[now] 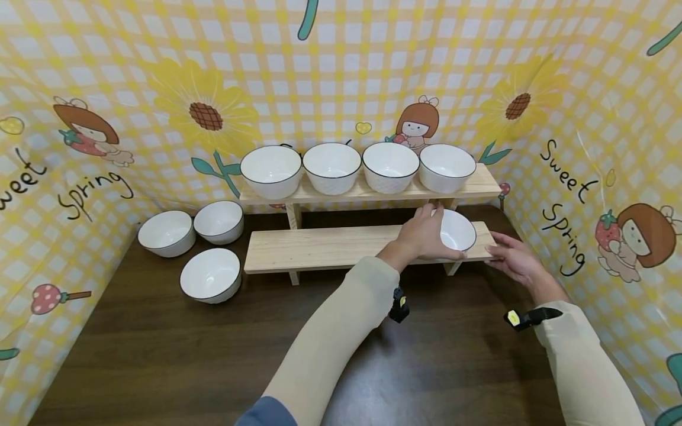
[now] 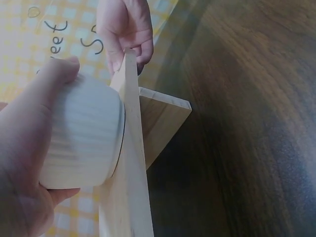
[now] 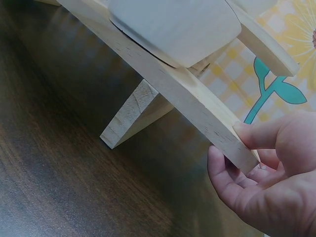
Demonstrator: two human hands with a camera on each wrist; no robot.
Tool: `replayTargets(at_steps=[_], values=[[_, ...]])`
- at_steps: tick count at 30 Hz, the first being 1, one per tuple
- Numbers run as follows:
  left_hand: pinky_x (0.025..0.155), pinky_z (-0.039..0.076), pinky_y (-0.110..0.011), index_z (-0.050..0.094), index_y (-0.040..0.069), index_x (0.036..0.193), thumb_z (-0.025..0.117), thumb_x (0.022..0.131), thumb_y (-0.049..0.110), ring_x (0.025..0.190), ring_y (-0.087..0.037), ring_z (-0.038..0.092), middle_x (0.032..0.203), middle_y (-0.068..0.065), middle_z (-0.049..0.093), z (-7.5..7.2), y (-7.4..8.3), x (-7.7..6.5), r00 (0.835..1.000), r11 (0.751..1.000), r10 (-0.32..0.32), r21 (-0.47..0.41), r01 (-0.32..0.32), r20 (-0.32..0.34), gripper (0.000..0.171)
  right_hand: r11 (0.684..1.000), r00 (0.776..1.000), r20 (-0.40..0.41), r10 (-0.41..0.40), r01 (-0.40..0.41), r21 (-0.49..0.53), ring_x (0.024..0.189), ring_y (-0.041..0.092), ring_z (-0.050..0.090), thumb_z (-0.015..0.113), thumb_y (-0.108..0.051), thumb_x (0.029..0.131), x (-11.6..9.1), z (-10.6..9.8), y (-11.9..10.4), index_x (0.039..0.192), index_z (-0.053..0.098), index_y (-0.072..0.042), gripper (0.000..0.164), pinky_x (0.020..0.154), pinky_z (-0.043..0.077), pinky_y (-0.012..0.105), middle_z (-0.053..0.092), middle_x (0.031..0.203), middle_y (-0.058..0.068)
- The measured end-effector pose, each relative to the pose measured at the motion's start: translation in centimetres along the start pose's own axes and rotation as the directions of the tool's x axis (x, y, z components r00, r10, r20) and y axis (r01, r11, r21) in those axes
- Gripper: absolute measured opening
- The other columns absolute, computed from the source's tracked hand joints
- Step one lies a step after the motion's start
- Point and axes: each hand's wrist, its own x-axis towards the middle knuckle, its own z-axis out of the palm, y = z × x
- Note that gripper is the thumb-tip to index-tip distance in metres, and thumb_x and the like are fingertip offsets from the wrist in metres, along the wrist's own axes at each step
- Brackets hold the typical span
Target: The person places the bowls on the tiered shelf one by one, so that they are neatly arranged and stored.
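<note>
My left hand (image 1: 423, 234) grips a white bowl (image 1: 458, 229) near the right end of the lower wooden shelf board (image 1: 330, 245). Its thumb lies along the near side, and the fingers reach round the far side. In the left wrist view, the dark-lined edge of the bowl (image 2: 89, 133) lies against the board (image 2: 132, 148), so it appears upside down. My right hand (image 1: 514, 258) pinches the board's right end, with the thumb (image 3: 254, 133) on top and fingers curled beneath. Part of the bowl is hidden behind the left hand.
Several white bowls (image 1: 333, 168) with dark rims stand in a row on the upper board (image 1: 485, 180). Three more bowls (image 1: 210, 275) stand on the dark brown table (image 1: 160, 355) at the left. Patterned yellow-checked cloth (image 1: 330, 77) surrounds the back and sides.
</note>
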Motion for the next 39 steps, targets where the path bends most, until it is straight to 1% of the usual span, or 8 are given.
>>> replayTargets(at_steps=[8, 16, 21, 25, 29, 34, 37, 39], values=[[0.098, 0.050, -0.031, 0.023, 0.014, 0.163, 0.070, 0.070, 0.082, 0.144, -0.016, 0.031, 0.163, -0.006, 0.025, 0.01, 0.21, -0.07, 1.000, 1.000, -0.009, 0.013, 0.009, -0.001, 0.125, 1.000, 1.000, -0.007, 0.014, -0.014, -0.011, 0.089, 0.006, 0.061, 0.052, -0.005, 0.105, -0.05, -0.05, 0.18, 0.162, 0.005, 0.001, 0.074, 0.079, 0.055, 0.025, 0.041, 0.128, 0.012], [0.098, 0.050, -0.031, 0.023, 0.013, 0.163, 0.069, 0.070, 0.083, 0.145, -0.017, 0.030, 0.163, -0.007, 0.025, -0.04, 0.22, -0.02, 1.000, 1.000, -0.013, 0.020, 0.013, -0.007, 0.125, 1.000, 1.000, 0.000, 0.002, -0.002, -0.004, 0.089, 0.005, 0.060, 0.053, -0.005, 0.105, 0.02, -0.02, 0.11, 0.162, 0.004, 0.002, 0.075, 0.077, 0.055, 0.024, 0.035, 0.138, 0.018], [0.100, 0.049, -0.030, 0.022, 0.013, 0.163, 0.068, 0.069, 0.084, 0.145, -0.017, 0.031, 0.163, -0.008, 0.025, -0.08, 0.21, -0.03, 1.000, 1.000, -0.009, 0.026, 0.009, -0.001, 0.127, 1.000, 1.000, 0.007, 0.003, -0.003, 0.000, 0.089, 0.006, 0.060, 0.053, -0.005, 0.105, 0.03, -0.08, 0.04, 0.161, 0.003, 0.002, 0.075, 0.078, 0.054, 0.024, 0.040, 0.130, 0.013], [0.106, 0.043, -0.031, 0.021, 0.014, 0.164, 0.067, 0.069, 0.086, 0.144, -0.018, 0.032, 0.162, -0.008, 0.027, -0.13, 0.21, -0.06, 1.000, 0.999, -0.001, 0.042, 0.001, -0.005, 0.127, 1.000, 1.000, 0.010, 0.004, -0.004, 0.013, 0.089, 0.006, 0.060, 0.053, -0.005, 0.105, 0.09, -0.14, 0.10, 0.161, 0.003, 0.003, 0.076, 0.078, 0.054, 0.025, 0.043, 0.122, 0.008], [0.112, 0.037, -0.035, 0.019, 0.017, 0.164, 0.064, 0.070, 0.087, 0.146, -0.019, 0.029, 0.162, -0.008, 0.026, -0.12, 0.17, -0.18, 1.000, 0.998, 0.009, 0.058, -0.008, -0.007, 0.126, 1.000, 1.000, 0.008, 0.006, -0.006, 0.023, 0.088, 0.007, 0.061, 0.054, -0.005, 0.105, 0.13, -0.17, 0.28, 0.162, 0.004, 0.002, 0.076, 0.078, 0.055, 0.025, 0.046, 0.118, 0.005], [0.114, 0.033, -0.037, 0.016, 0.019, 0.165, 0.058, 0.072, 0.091, 0.148, -0.019, 0.026, 0.164, -0.004, 0.023, -0.11, 0.05, -0.46, 1.000, 0.996, 0.021, 0.087, -0.019, -0.018, 0.124, 1.000, 1.000, 0.008, 0.004, -0.004, 0.004, 0.089, 0.006, 0.061, 0.054, -0.006, 0.105, 0.17, -0.09, 0.35, 0.162, 0.005, 0.002, 0.075, 0.078, 0.055, 0.024, 0.045, 0.121, 0.007], [0.116, 0.031, -0.038, 0.016, 0.021, 0.165, 0.049, 0.076, 0.091, 0.149, -0.018, 0.026, 0.165, -0.001, 0.023, -0.18, 0.02, -0.71, 0.998, 0.994, 0.044, 0.106, -0.039, -0.038, 0.118, 1.000, 1.000, 0.009, -0.008, 0.008, -0.009, 0.089, 0.005, 0.060, 0.052, -0.005, 0.105, 0.21, -0.06, 0.32, 0.161, 0.004, 0.003, 0.074, 0.078, 0.054, 0.024, 0.042, 0.127, 0.011], [0.117, 0.030, -0.038, 0.015, 0.021, 0.165, 0.043, 0.080, 0.091, 0.150, -0.019, 0.024, 0.166, -0.001, 0.022, -0.22, 0.00, -0.92, 0.997, 0.989, 0.066, 0.137, -0.059, -0.045, 0.113, 1.000, 1.000, 0.010, -0.015, 0.015, -0.012, 0.090, 0.005, 0.060, 0.051, -0.004, 0.105, 0.22, -0.06, 0.31, 0.161, 0.004, 0.004, 0.073, 0.078, 0.054, 0.024, 0.039, 0.131, 0.014]])
